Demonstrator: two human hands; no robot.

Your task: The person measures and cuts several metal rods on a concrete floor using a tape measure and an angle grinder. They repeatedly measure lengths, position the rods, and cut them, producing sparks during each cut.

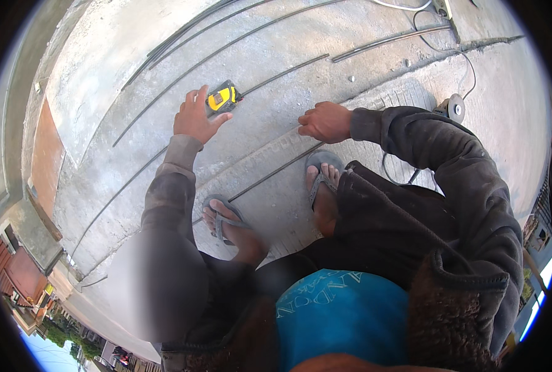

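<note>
My left hand [194, 118] reaches toward a yellow and black tape measure [225, 97] with its fingers apart, beside it on the concrete; whether a fingertip touches it I cannot tell. A steel rod [288, 71] runs right from the tape measure. My right hand [325, 121] is closed low over the ground; what it holds, if anything, is hidden. Another rod [268, 175] lies beneath my two sandalled feet, crossing the space between them. An angle grinder [454, 109] with a disc lies beyond my right forearm, partly hidden by it.
Several long rods [183, 77] lie across the concrete slab [96, 68], more at the upper right [390, 43]. A cable [471, 68] runs down toward the grinder. A brown board [46, 161] lies along the left edge, with low structures and greenery beyond at lower left.
</note>
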